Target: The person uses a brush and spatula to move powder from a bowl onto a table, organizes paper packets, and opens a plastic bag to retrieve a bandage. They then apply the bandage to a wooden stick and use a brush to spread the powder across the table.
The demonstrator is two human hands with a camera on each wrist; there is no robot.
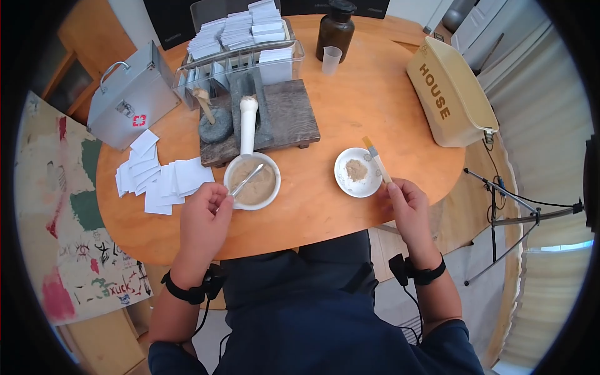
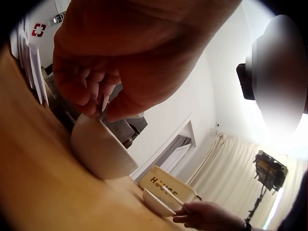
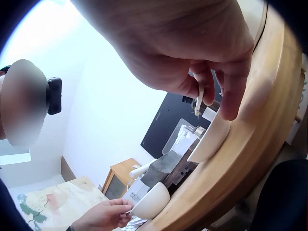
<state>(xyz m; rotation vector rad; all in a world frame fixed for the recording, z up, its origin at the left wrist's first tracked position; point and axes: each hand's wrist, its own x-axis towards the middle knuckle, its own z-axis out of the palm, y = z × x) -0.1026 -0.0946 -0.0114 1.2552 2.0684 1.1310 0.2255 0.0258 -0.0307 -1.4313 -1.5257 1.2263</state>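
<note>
My left hand (image 1: 206, 215) pinches a slim metal spoon (image 1: 249, 179) that reaches into a white mortar (image 1: 277, 187) of beige powder (image 1: 255, 190). The left wrist view shows the fingertips right at the rim. Between its thumb and fingers, my right hand (image 1: 409, 206) holds a flat brush (image 1: 377, 160) with a pale handle. The brush slants over the edge of a small white dish (image 1: 341, 177), bristles pointing away from me. A little heap of beige powder (image 1: 356, 170) lies in the dish. Just behind the mortar, a white pestle (image 1: 248, 125) extends up over the stone trough.
White paper squares (image 1: 177, 178) lie left of the mortar. Behind stand a dark wooden board (image 1: 290, 112), stone trough (image 1: 262, 112), clear bin (image 1: 297, 59) of white packets, silver first-aid case (image 1: 134, 94), brown bottle (image 1: 336, 31), plastic cup (image 1: 331, 59) and yellow HOUSE box (image 1: 434, 94).
</note>
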